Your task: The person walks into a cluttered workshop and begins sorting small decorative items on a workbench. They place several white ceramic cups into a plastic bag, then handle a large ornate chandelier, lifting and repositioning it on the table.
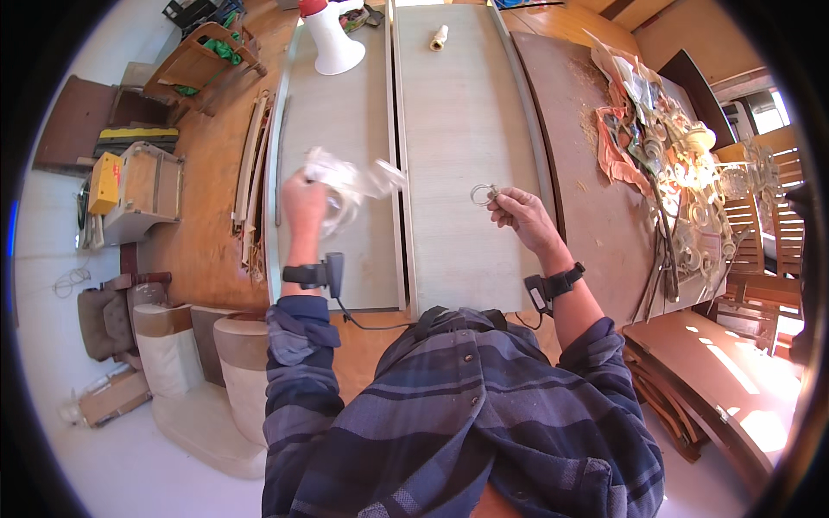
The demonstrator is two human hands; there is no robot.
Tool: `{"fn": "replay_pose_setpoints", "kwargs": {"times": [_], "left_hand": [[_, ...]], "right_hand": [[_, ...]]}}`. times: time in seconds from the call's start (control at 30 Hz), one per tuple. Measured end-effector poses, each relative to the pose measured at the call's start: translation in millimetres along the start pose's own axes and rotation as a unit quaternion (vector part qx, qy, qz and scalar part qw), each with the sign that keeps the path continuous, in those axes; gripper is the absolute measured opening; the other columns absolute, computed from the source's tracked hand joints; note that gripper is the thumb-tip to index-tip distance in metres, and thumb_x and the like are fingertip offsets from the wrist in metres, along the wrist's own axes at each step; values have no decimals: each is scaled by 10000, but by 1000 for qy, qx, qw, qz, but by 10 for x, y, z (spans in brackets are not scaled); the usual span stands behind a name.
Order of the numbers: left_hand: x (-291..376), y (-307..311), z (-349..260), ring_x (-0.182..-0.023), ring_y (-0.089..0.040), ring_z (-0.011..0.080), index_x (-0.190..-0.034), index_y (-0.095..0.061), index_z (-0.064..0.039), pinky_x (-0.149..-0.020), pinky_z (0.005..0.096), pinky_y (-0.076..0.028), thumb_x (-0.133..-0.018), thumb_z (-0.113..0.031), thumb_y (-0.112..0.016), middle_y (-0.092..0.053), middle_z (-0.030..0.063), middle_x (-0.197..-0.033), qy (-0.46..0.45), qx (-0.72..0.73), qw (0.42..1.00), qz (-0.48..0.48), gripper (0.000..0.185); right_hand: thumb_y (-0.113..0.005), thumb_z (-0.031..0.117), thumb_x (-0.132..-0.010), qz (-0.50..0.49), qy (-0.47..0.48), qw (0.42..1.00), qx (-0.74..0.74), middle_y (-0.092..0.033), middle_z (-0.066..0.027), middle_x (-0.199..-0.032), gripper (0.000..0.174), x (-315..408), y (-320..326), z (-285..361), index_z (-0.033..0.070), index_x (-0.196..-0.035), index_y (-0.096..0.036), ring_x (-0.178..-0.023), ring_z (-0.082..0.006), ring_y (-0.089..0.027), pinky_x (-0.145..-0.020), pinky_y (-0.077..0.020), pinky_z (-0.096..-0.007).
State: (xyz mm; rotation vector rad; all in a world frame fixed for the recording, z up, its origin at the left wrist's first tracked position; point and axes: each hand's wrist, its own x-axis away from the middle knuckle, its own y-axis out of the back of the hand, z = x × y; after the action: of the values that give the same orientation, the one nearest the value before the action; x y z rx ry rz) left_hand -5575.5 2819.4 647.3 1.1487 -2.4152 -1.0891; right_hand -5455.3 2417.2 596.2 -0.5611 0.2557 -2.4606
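Note:
My left hand (304, 202) grips a crumpled bundle of pale, translucent sheet or strip (343, 175), blurred by motion, above the left grey panel (337, 272). Part of the bundle hangs in a loop below the fingers. Between the thumb and fingers of my right hand (523, 212) is a thin round metal ring, apparently a hose clamp (481, 193), held over the right grey panel (466, 259). Farther up that panel lies a small cream-coloured fitting (439, 39) with a brassy open end. A white megaphone (333, 42) stands on the left panel's far part.
To the right, a brown tabletop (563, 129) bears wood shavings, an orange cloth or bag (618, 146), thin sticks (662, 252) and many glass pieces (693, 194). Long slats (254, 175) lie on the left. A beige seat (194, 388) and a yellow box (105, 183) stand farther left.

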Motion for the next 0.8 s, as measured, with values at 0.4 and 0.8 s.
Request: {"fn": "replay_pose_setpoints", "kwargs": {"times": [0.4, 0.8], "left_hand": [[949, -870, -462, -934, -610, 355, -815, -661, -63, -838, 474, -505, -785, -79, -712, -687, 118, -887, -325, -70, 938, 94, 61], [773, -607, -731, -804, -683, 383, -889, -677, 9, -731, 432, -534, -778, -266, -837, -705, 205, -861, -207, -61, 886, 410, 337]], "right_hand": [[-625, 197, -1059, -18, -9, 997, -76, -738, -41, -964, 177, 156, -171, -215, 40, -1097, -697, -811, -108, -689, -709, -526, -237], [-697, 226, -986, 72, 69, 963, 250, -731, -79, -938, 233, 397, -590, -337, 43, -1100, -784, -828, -189, -669, -773, -528, -322]]}}
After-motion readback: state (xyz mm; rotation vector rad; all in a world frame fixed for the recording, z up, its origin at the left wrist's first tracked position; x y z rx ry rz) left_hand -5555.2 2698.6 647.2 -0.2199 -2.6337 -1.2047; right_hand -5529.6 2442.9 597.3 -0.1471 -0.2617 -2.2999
